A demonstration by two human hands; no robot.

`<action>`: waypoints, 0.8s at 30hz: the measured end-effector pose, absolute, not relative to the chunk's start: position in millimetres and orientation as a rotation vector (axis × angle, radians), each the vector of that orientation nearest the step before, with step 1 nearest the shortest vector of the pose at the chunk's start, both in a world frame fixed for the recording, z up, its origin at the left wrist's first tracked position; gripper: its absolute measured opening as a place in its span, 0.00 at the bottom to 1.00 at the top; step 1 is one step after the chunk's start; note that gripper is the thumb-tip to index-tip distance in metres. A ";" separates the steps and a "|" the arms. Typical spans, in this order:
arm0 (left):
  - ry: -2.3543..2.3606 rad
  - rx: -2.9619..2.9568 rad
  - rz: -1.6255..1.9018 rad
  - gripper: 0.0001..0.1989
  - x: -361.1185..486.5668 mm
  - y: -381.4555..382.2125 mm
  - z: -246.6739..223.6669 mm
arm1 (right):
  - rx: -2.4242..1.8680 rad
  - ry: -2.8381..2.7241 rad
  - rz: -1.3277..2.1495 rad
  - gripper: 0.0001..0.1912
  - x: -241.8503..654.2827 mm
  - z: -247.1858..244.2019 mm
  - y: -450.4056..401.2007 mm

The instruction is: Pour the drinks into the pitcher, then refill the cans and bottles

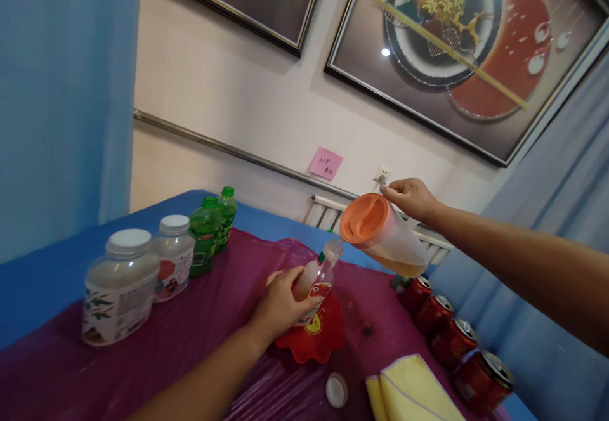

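Observation:
My left hand (280, 300) is wrapped round a clear bottle (325, 269) with a red-and-white label. The bottle leans to the right, its mouth up, over a red scalloped dish (333, 332). My right hand (412, 198) grips the handle of a translucent pitcher (394, 246) with an orange lid (364, 218). The pitcher is tipped towards the bottle, and yellowish liquid lies along its lower side. Its lid end is close to the bottle's mouth; I cannot make out a stream between them. A white cap (336, 390) lies in front of the dish.
Two clear jars with white lids (121, 294) (175, 259) and two green bottles (205, 237) (227, 215) stand at left. Several red cans (483, 380) line the right edge. A folded yellow cloth (413, 389) lies at the front. Purple plastic sheeting (204, 319) covers the blue table.

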State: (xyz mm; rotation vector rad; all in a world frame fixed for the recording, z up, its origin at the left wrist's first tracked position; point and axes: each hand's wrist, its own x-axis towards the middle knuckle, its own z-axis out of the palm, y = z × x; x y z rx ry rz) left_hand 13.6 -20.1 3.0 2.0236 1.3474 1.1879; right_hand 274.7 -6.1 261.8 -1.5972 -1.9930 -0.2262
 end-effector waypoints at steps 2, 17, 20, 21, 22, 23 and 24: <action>1.356 2.031 1.178 0.33 13.7 -19.4 1.9 | -1.591 -1.992 -0.225 0.22 274.3 261.3 -6.7; 1.333 2.038 1.188 0.33 15.2 -15.2 -0.1 | -1.519 -1.540 0.100 0.21 299.1 215.6 -2.7; 1.342 2.014 1.208 0.33 15.5 -15.5 1.8 | -1.506 -1.359 0.195 0.20 313.5 181.4 -6.0; 1.341 2.006 1.211 0.33 15.7 -15.4 2.7 | -1.499 -1.303 0.224 0.20 318.0 168.4 -7.8; 1.338 1.996 1.213 0.33 15.7 -15.2 3.5 | -1.490 -1.251 0.252 0.19 322.3 154.7 -9.8; 1.331 1.987 1.215 0.33 15.6 -14.7 4.1 | -1.481 -1.201 0.276 0.18 326.5 140.7 -11.8; 1.323 1.975 1.219 0.33 15.5 -14.0 4.3 | -1.470 -1.156 0.295 0.17 330.5 126.4 -13.8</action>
